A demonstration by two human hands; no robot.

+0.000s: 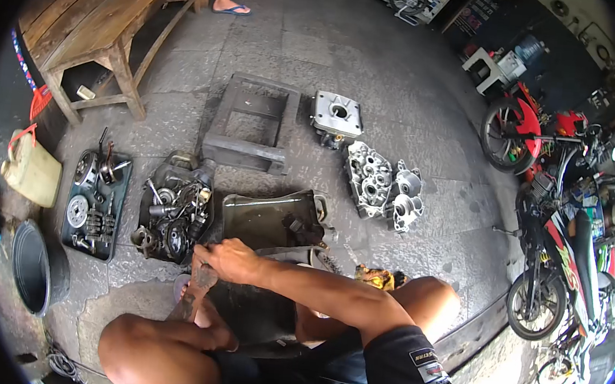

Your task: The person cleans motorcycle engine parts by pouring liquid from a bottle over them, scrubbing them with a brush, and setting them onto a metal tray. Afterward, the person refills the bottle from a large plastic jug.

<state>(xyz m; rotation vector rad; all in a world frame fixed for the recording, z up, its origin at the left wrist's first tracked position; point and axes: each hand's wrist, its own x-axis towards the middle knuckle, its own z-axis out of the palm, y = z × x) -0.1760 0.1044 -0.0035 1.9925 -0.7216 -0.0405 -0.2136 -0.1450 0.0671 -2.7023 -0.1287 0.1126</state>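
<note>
My right hand (232,261) reaches across from the right with its fingers curled closed, at the front right corner of a tub of dark engine parts (174,213). Against it is my left hand (203,276), its fingers mostly hidden behind the right one. Whatever lies between the two hands is too small or covered to make out. Just beyond them sits a rectangular metal pan (259,206) with murky liquid and a dark part at its right end. A yellow-and-black cloth-like bundle (379,277) lies by my right knee.
At left are a tray of gears (110,244), a black bucket (41,271) and a jerrycan (35,172). Ahead stand a wooden frame (215,140), a square metal engine part (338,114) and crankcase halves (371,179). A bench (106,28), a person's foot (230,6) and motorcycles (565,251) are farther off.
</note>
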